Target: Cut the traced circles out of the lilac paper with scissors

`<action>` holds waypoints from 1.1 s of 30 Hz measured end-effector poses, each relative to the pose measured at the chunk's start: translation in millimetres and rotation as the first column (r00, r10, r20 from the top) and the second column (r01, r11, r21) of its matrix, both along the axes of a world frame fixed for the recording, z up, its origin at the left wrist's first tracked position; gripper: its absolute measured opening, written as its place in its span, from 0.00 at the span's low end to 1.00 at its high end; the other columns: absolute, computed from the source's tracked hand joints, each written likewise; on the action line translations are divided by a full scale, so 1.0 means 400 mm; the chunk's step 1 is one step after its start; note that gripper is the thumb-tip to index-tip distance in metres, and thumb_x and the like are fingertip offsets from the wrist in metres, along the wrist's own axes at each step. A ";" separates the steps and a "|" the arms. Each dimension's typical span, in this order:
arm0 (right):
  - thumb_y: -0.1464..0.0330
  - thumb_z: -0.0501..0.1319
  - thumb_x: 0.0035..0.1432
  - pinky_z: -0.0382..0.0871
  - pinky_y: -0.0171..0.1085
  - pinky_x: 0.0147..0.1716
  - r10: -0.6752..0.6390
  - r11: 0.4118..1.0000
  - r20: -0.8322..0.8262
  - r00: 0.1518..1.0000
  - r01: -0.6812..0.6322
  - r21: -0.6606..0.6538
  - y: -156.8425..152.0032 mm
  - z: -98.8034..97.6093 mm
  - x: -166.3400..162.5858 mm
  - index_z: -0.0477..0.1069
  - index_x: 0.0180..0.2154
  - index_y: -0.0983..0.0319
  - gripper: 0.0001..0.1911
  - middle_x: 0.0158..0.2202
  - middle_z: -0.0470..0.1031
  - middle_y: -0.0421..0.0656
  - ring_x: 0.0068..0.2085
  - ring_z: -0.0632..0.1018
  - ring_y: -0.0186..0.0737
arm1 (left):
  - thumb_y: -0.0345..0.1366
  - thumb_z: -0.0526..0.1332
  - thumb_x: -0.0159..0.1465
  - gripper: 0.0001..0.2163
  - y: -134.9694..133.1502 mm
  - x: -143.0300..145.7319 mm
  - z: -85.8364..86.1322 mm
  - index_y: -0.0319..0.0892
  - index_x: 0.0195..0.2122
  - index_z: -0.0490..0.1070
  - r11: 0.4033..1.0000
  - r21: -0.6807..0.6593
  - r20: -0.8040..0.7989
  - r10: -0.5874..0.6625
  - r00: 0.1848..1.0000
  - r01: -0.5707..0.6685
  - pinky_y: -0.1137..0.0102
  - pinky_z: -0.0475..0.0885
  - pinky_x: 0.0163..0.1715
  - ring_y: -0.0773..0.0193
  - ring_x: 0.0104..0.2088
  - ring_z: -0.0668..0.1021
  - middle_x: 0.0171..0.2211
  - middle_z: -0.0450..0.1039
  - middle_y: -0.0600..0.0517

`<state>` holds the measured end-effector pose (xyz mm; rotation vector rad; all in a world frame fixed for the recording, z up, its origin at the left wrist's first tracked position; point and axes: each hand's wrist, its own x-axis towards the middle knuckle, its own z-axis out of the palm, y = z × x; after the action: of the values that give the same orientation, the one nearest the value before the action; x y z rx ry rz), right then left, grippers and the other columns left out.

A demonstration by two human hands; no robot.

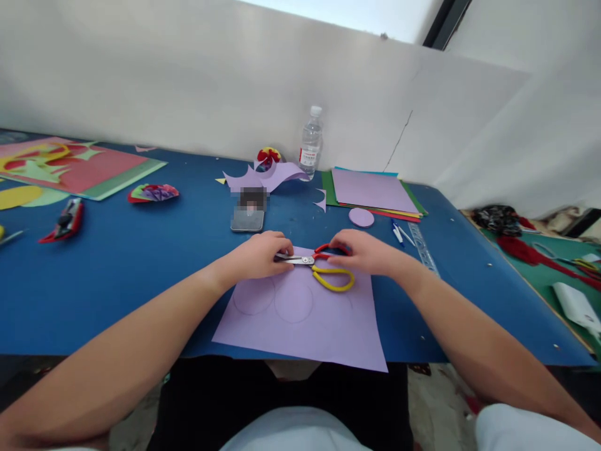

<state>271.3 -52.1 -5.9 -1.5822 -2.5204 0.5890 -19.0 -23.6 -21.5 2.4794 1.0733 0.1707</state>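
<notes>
A pair of scissors (333,280) with one red and one yellow handle lies across a purple sheet of paper (305,338) at the table's front edge. My right hand (359,252) has its fingers closed on the red handle. At the other end, the fingers of my left hand (263,255) are wrapped round the blade tips. Pencil circles (293,302) are drawn on the sheet below the scissors. Part of the sheet's far edge is hidden under my hands.
Ahead lie a phone (247,219), purple paper scraps (267,176) and a water bottle (310,141). To the right are a paper stack (370,188), a purple disc (361,217), pens (397,233) and a ruler (422,249). A red stapler-like tool (68,220) lies left.
</notes>
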 end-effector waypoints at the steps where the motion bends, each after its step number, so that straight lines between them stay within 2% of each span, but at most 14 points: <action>1: 0.57 0.69 0.64 0.73 0.44 0.44 0.096 0.995 -0.007 0.995 -0.095 0.027 -0.015 -0.009 -0.017 0.78 0.45 0.60 0.14 0.44 0.81 0.49 0.44 0.80 0.49 | 0.44 0.62 0.65 0.13 0.000 0.000 -0.002 0.42 0.43 0.79 1.000 -0.003 -0.003 -0.012 1.000 0.012 0.63 0.70 0.40 0.53 0.42 0.79 0.44 0.76 0.44; 3: 0.65 0.72 0.60 0.74 0.47 0.50 0.113 0.988 -0.031 0.993 -0.109 0.111 -0.036 -0.031 -0.037 0.79 0.48 0.62 0.15 0.46 0.80 0.51 0.50 0.79 0.53 | 0.42 0.62 0.65 0.10 -0.002 0.002 -0.004 0.42 0.41 0.77 0.999 0.007 -0.003 -0.032 0.999 0.032 0.64 0.69 0.39 0.54 0.41 0.78 0.43 0.76 0.45; 5: 0.67 0.72 0.61 0.74 0.50 0.53 0.132 0.980 -0.065 0.989 -0.121 0.157 -0.048 -0.054 -0.040 0.78 0.54 0.61 0.20 0.50 0.80 0.52 0.53 0.78 0.54 | 0.40 0.61 0.64 0.08 -0.009 0.005 0.001 0.42 0.39 0.76 0.999 0.017 -0.015 -0.036 0.999 0.036 0.64 0.68 0.37 0.55 0.39 0.78 0.42 0.76 0.46; 10: 0.63 0.70 0.63 0.75 0.53 0.54 0.205 0.952 -0.100 0.974 -0.175 0.249 -0.062 -0.080 -0.035 0.73 0.61 0.64 0.27 0.55 0.78 0.58 0.55 0.78 0.57 | 0.39 0.63 0.60 0.06 -0.025 -0.001 0.026 0.43 0.33 0.73 1.000 -0.016 -0.102 -0.015 0.995 0.013 0.64 0.66 0.32 0.57 0.33 0.77 0.37 0.76 0.47; 15: 0.58 0.69 0.61 0.75 0.53 0.49 0.182 0.965 -0.030 0.983 -0.172 0.196 -0.079 -0.082 -0.065 0.67 0.68 0.65 0.38 0.50 0.79 0.57 0.49 0.79 0.57 | 0.40 0.64 0.58 0.07 -0.019 -0.021 0.025 0.44 0.35 0.74 0.998 -0.053 -0.101 -0.028 0.995 0.023 0.64 0.66 0.31 0.56 0.33 0.76 0.37 0.76 0.47; 20: 0.62 0.67 0.60 0.75 0.51 0.48 0.185 0.951 -0.052 0.981 -0.166 0.260 -0.096 -0.091 -0.092 0.69 0.66 0.66 0.35 0.48 0.79 0.58 0.47 0.79 0.55 | 0.40 0.64 0.58 0.06 -0.023 -0.018 0.013 0.45 0.33 0.74 0.998 -0.024 -0.102 -0.060 0.993 0.058 0.64 0.66 0.31 0.55 0.33 0.76 0.35 0.76 0.48; 24: 0.64 0.66 0.59 0.75 0.48 0.44 0.172 0.956 -0.050 0.984 -0.155 0.248 -0.104 -0.092 -0.104 0.73 0.62 0.66 0.30 0.47 0.79 0.57 0.45 0.79 0.53 | 0.39 0.66 0.58 0.06 -0.033 -0.018 0.036 0.43 0.34 0.76 0.998 -0.048 -0.070 -0.047 0.996 0.044 0.64 0.67 0.34 0.56 0.34 0.76 0.36 0.76 0.47; 26: 0.65 0.66 0.58 0.74 0.47 0.44 0.163 0.969 -0.066 0.984 -0.147 0.200 -0.107 -0.087 -0.106 0.70 0.65 0.65 0.33 0.49 0.81 0.57 0.45 0.80 0.53 | 0.43 0.65 0.60 0.10 -0.027 -0.030 0.059 0.42 0.37 0.78 0.993 -0.112 -0.033 -0.040 0.999 0.036 0.65 0.69 0.35 0.56 0.36 0.77 0.38 0.78 0.47; 27: 0.65 0.66 0.59 0.74 0.47 0.43 0.161 0.973 -0.075 0.984 -0.146 0.178 -0.109 -0.084 -0.105 0.69 0.65 0.64 0.34 0.49 0.81 0.56 0.45 0.81 0.53 | 0.48 0.66 0.60 0.14 -0.019 -0.038 0.070 0.42 0.39 0.78 0.986 -0.159 -0.011 -0.043 0.999 0.041 0.66 0.70 0.36 0.56 0.37 0.78 0.39 0.79 0.47; 28: 0.64 0.65 0.59 0.74 0.46 0.43 0.159 0.976 -0.081 0.984 -0.144 0.163 -0.111 -0.079 -0.102 0.69 0.66 0.64 0.34 0.49 0.82 0.56 0.45 0.82 0.53 | 0.51 0.67 0.61 0.17 -0.009 -0.048 0.080 0.43 0.43 0.80 0.944 -0.327 0.039 -0.039 0.998 0.049 0.66 0.72 0.39 0.54 0.40 0.79 0.41 0.80 0.47; 29: 0.64 0.65 0.59 0.74 0.45 0.43 0.154 0.977 -0.079 0.985 -0.140 0.158 -0.111 -0.075 -0.098 0.69 0.65 0.63 0.33 0.49 0.82 0.55 0.45 0.82 0.53 | 0.54 0.65 0.62 0.20 0.002 -0.058 0.087 0.44 0.44 0.81 0.877 -0.474 0.115 -0.028 0.993 0.080 0.65 0.74 0.42 0.53 0.42 0.80 0.42 0.81 0.47; 30: 0.63 0.65 0.59 0.73 0.45 0.42 0.138 0.978 -0.069 0.988 -0.125 0.164 -0.111 -0.070 -0.091 0.71 0.64 0.62 0.31 0.48 0.83 0.54 0.44 0.83 0.53 | 0.58 0.64 0.62 0.23 0.012 -0.066 0.091 0.44 0.45 0.82 0.842 -0.532 0.214 0.030 0.976 0.091 0.64 0.75 0.45 0.53 0.43 0.81 0.43 0.81 0.46; 31: 0.63 0.67 0.58 0.72 0.44 0.41 0.120 0.980 -0.065 0.991 -0.108 0.170 -0.110 -0.066 -0.084 0.71 0.63 0.61 0.31 0.47 0.83 0.53 0.44 0.83 0.53 | 0.62 0.64 0.60 0.27 0.021 -0.071 0.093 0.43 0.46 0.82 0.844 -0.532 0.320 0.122 0.940 0.071 0.63 0.76 0.47 0.52 0.43 0.81 0.44 0.81 0.45; 33: 0.64 0.69 0.56 0.71 0.42 0.40 0.076 0.981 -0.099 0.992 -0.057 0.183 -0.103 -0.057 -0.066 0.72 0.60 0.58 0.29 0.46 0.83 0.49 0.43 0.83 0.51 | 0.65 0.59 0.64 0.31 0.029 -0.071 0.090 0.42 0.50 0.81 0.854 -0.520 0.432 0.252 0.866 0.012 0.61 0.76 0.51 0.52 0.46 0.81 0.44 0.80 0.44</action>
<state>244.8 -93.4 -28.9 -1.3734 -2.4777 0.4252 -47.5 -12.0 14.7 1.7544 0.9072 0.4625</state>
